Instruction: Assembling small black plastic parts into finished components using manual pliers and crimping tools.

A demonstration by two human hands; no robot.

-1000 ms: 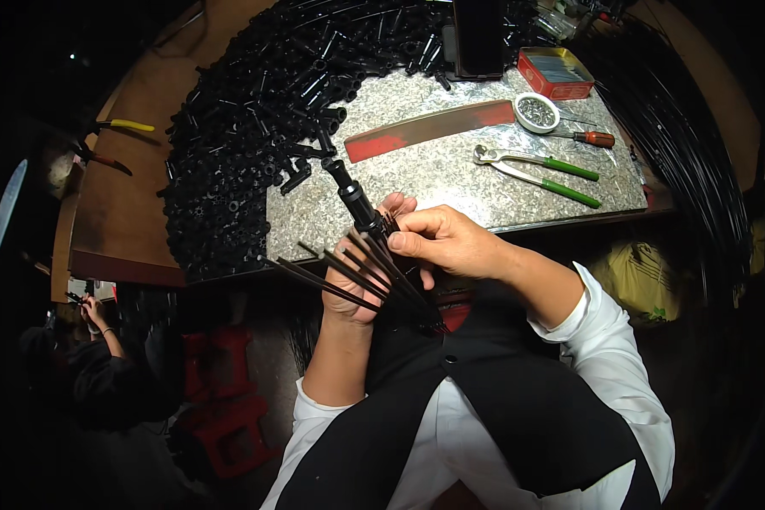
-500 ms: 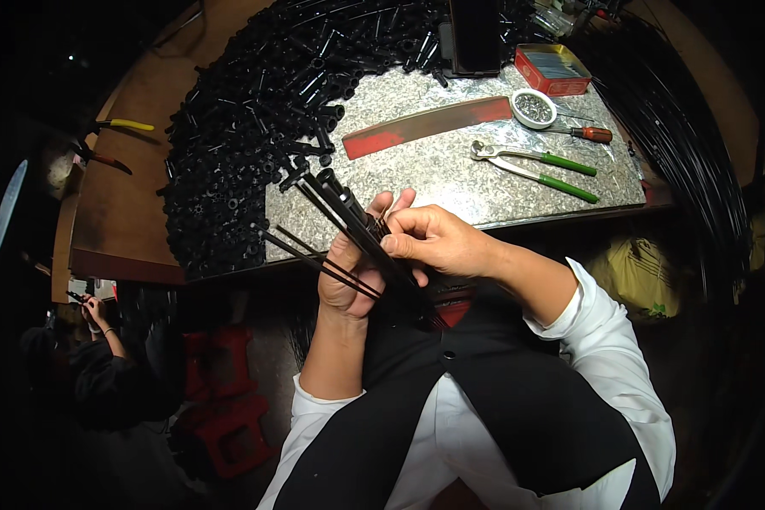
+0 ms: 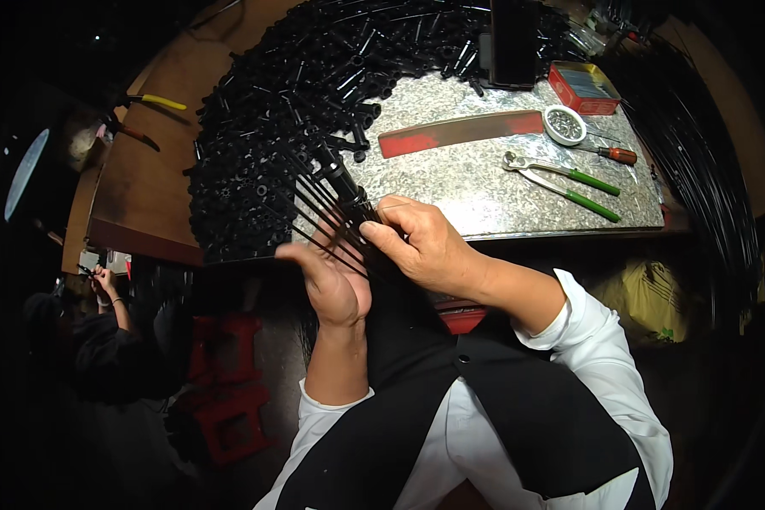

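A black umbrella frame (image 3: pixel 342 181), a tubular hub with thin ribs fanning to its left, stands tilted over the table's near edge. My right hand (image 3: pixel 429 246) is closed round it from the right, thumb pressed across the front. Beneath the fanned ribs (image 3: pixel 319 204) my left hand (image 3: pixel 336 285) lies open, palm up, its thumb stretched out to the left. The left fingers pass behind the ribs and are partly hidden. The frame's lower end blends into the black vest.
Black plastic tube parts (image 3: pixel 255 144) heap at left and back. On the stone-patterned top lie a red-brown strip (image 3: pixel 459 133), green-handled pincers (image 3: pixel 561 185), a white bowl (image 3: pixel 565 126), a screwdriver (image 3: pixel 616 155) and a red box (image 3: pixel 583 87). Long black rods (image 3: pixel 697 170) hang right. Another person (image 3: pixel 102 323) works far left.
My left hand has loosened from the frame, its thumb swinging out left. My right hand has gone from a fingertip pinch to a grip round the hub. More ribs are fanned out; the view has shifted.
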